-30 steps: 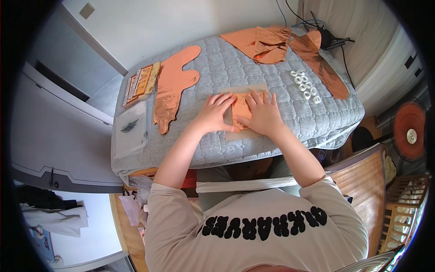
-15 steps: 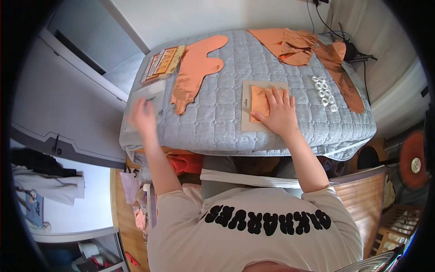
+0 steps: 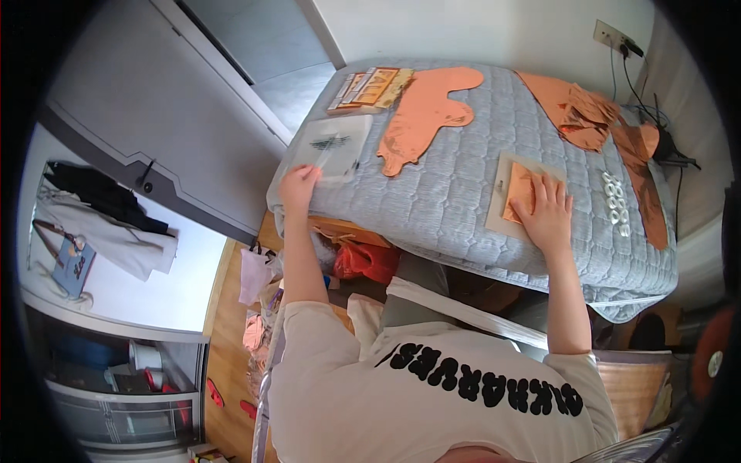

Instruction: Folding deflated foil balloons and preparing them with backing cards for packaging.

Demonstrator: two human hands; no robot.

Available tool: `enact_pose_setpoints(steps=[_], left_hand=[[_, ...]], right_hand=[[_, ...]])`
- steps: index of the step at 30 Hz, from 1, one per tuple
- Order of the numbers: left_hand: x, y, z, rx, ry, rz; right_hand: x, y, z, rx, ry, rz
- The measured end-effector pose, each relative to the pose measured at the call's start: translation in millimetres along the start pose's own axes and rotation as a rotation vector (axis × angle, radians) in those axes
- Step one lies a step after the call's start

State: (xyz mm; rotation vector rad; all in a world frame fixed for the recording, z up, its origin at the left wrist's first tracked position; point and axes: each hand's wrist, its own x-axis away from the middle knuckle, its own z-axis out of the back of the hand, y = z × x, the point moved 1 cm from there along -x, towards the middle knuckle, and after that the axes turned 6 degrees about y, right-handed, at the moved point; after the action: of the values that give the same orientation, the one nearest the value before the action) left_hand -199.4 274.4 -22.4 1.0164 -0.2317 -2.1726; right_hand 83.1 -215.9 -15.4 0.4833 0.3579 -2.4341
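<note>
My left hand (image 3: 299,187) is at the near left corner of a stack of clear plastic bags (image 3: 340,130), its fingertips closed on the edge of a bag. A small dark print shows on the stack. My right hand (image 3: 547,212) lies flat with fingers apart on a folded copper-coloured foil piece (image 3: 519,184). Beneath that piece is a grey card (image 3: 500,179), its edges showing around the foil. Between my hands, farther back, a flat foil balloon (image 3: 427,108) with rounded lobes is spread out.
Printed orange-and-yellow packets (image 3: 378,86) lie at the far left of the quilted grey mattress (image 3: 455,197). More copper foil (image 3: 580,116) and rolls of clear ribbon (image 3: 615,202) are at the right. Black cables (image 3: 644,108) hang by the wall socket. A red bag (image 3: 364,261) is below the edge.
My left hand has come down from above the clear bags to their near corner and closed on an edge. My right hand stays on the foil. The whole view has turned toward the left.
</note>
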Motion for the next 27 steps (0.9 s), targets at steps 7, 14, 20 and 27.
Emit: enact_pose_setpoints(steps=[7, 14, 20, 27], left_hand=[[-14.4, 43.5, 15.2, 0.046, 0.185, 0.088], [-21.3, 42.2, 7.7, 0.033, 0.251, 0.138], [-37.7, 2.0, 0.3, 0.108, 0.075, 0.328], [-52.8, 17.5, 20.5, 0.152, 0.2, 0.309]], right_hand=[[-1.5, -0.4, -0.5, 0.003, -0.05, -0.047], [-1.7, -1.4, 0.1, 0.002, -0.028, -0.037], [-3.8, -5.3, 4.6, -0.016, -0.046, -0.042], [-2.7, -5.7, 6.2, -0.023, -0.04, -0.052]])
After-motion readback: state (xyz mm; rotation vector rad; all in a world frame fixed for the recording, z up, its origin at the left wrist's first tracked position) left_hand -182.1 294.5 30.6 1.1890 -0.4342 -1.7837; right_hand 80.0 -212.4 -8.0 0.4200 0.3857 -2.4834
